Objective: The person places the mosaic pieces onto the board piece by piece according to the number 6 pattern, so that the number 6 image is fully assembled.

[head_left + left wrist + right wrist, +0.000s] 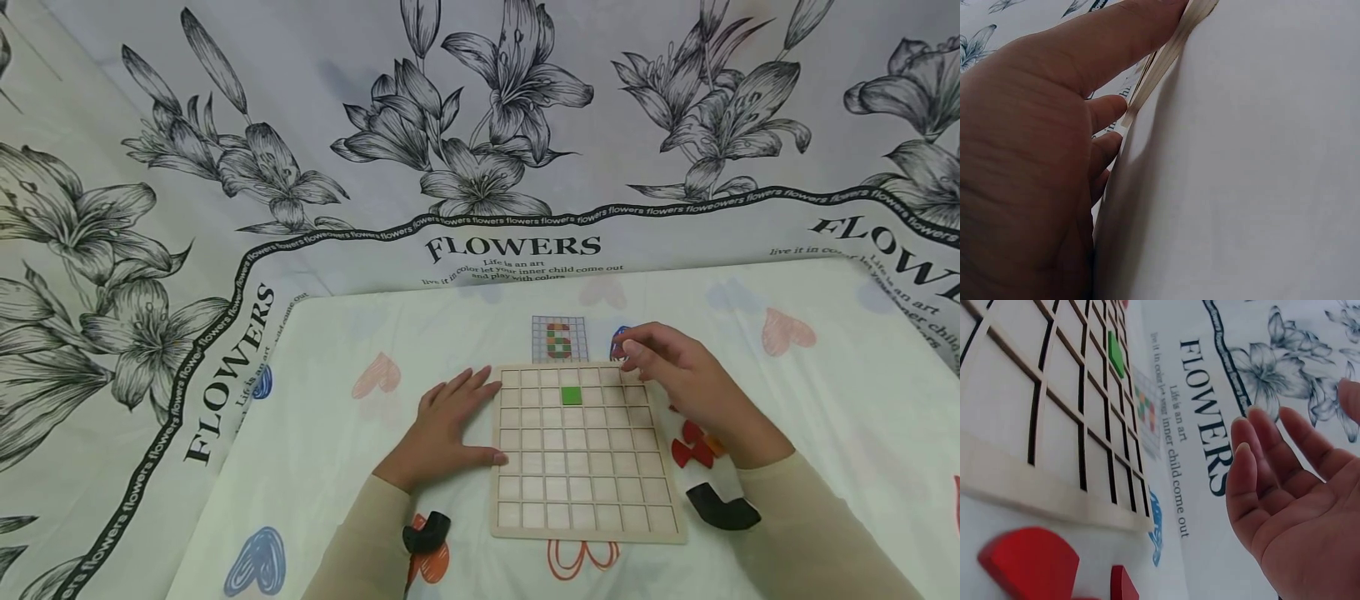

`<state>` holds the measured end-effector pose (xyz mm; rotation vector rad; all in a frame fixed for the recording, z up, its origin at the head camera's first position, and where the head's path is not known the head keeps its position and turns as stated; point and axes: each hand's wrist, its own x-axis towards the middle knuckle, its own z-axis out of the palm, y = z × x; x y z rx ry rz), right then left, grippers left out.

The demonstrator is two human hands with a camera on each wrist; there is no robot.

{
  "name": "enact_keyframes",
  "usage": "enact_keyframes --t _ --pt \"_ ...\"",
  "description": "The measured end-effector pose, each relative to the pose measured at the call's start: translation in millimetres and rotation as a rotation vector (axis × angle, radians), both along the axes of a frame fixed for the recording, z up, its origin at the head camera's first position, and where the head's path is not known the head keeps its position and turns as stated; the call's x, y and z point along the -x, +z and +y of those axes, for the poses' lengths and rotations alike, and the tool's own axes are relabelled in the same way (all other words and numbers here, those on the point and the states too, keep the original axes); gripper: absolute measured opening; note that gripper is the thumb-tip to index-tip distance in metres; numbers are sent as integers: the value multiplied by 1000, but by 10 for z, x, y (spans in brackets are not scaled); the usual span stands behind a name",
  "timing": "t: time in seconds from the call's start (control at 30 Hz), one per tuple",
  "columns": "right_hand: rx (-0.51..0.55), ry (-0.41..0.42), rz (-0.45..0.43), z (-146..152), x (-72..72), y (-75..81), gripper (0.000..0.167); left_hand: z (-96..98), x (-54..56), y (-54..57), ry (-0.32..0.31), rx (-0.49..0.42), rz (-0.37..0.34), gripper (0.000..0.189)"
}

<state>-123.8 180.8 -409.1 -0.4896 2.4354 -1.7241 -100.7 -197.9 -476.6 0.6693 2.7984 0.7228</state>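
Observation:
A pale wooden grid board [588, 440] lies on the table, with one green square tile [571, 396] in a cell of its second row from the top. My left hand [450, 425] is spread along the board's left side, its thumb and fingertips at the edge. In the left wrist view, the thumb [1116, 44] rests against the wooden edge. Over the board's upper right corner is my right hand [682, 367]. The right wrist view shows its fingers loosely bent, palm [1316, 544] bare and nothing held.
Behind the board lies a gridded pattern card [558, 337] showing a coloured figure like a 6. Red pieces [693, 446] and an orange piece [716, 446] lie right of the board, partly behind the right wrist. A flower-printed curtain [480, 150] hangs beyond the heart-printed tablecloth [330, 358].

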Motion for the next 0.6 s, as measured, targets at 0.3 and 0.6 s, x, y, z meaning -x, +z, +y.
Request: enact_keyframes --t 0.3,0.6 --pt "-69 -51 21 158 -32 -37 33 -6 -2 10 -9 -4 2 104" --pt "-151 -124 -29 324 -93 -121 41 -15 -1 2 -14 -11 4 103"
